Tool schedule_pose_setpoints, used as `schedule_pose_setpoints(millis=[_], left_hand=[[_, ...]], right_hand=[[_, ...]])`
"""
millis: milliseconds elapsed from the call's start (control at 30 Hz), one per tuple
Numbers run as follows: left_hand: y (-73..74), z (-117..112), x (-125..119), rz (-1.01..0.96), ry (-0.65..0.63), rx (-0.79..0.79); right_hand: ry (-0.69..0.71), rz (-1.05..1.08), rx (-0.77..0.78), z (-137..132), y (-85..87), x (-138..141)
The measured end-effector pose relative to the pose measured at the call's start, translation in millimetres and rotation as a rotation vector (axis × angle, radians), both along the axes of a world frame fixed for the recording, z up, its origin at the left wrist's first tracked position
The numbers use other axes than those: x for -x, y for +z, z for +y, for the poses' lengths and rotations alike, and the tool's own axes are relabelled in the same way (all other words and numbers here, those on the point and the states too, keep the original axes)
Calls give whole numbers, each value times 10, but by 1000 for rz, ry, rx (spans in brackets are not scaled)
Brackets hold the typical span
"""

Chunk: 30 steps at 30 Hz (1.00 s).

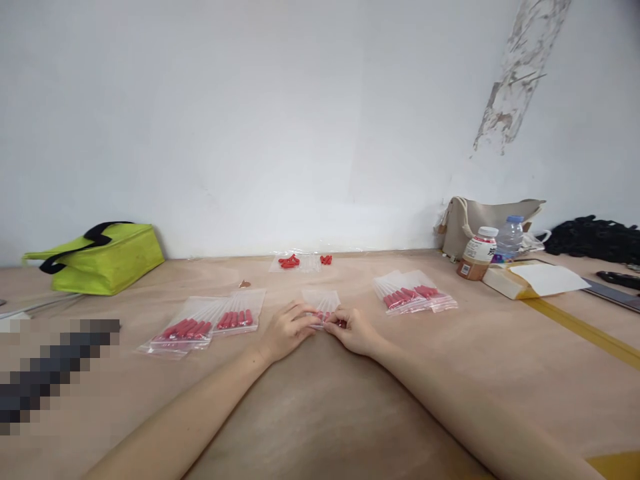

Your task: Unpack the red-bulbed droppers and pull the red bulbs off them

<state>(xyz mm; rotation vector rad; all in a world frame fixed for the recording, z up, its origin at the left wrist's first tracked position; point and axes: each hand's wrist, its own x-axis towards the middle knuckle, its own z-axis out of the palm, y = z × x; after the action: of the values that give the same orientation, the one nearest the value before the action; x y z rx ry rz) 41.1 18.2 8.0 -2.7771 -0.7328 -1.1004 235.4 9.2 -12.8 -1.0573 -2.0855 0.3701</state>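
Note:
My left hand (286, 329) and my right hand (353, 329) meet at the middle of the wooden table (320, 400). Both pinch the near end of a clear plastic bag (323, 302) that holds red-tipped sticks and lies flat on the table. Left of my hands lie two filled bags of the same kind (200, 325), overlapping. Another stack of filled bags (414, 294) rests to the right. Farther back, near the wall, sit loose red pieces on clear plastic (295, 262).
A lime green bag with black handles (97, 259) stands at the back left. At the back right are a beige pouch (480, 220), two bottles (479, 253), a white pad (537, 280) and black items (593, 239). A blurred patch covers the left edge.

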Motion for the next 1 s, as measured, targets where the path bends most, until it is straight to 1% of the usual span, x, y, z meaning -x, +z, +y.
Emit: schedule_pose_setpoints(millis=[67, 133, 300, 367, 500, 600, 700, 833, 900, 1000], left_hand=[[30, -6, 23, 56, -10, -159], [36, -6, 27, 83, -10, -238], [21, -9, -8, 80, 36, -263], [26, -10, -16, 88, 52, -296], [47, -13, -19, 168, 69, -462], [55, -19, -34, 159, 76, -562], [53, -32, -61, 103, 74, -581], [30, -41, -77, 89, 66, -576], [2, -31, -72, 98, 59, -574], [-50, -8, -64, 104, 67, -511]], right_hand=[[-7, 32, 30, -4, -6, -21], [-8, 52, 49, -12, 0, -30], [1, 55, 14, -54, 39, -14], [-9, 47, -14, -67, 48, -5], [-49, 36, -43, -60, 29, 4], [-63, 27, -55, -46, 9, 5], [-51, 7, -74, -56, 27, 5], [-39, -140, -175, -101, 86, 20], [-71, -210, -215, -120, 97, 45], [-169, -251, -246, -133, 78, 103]])
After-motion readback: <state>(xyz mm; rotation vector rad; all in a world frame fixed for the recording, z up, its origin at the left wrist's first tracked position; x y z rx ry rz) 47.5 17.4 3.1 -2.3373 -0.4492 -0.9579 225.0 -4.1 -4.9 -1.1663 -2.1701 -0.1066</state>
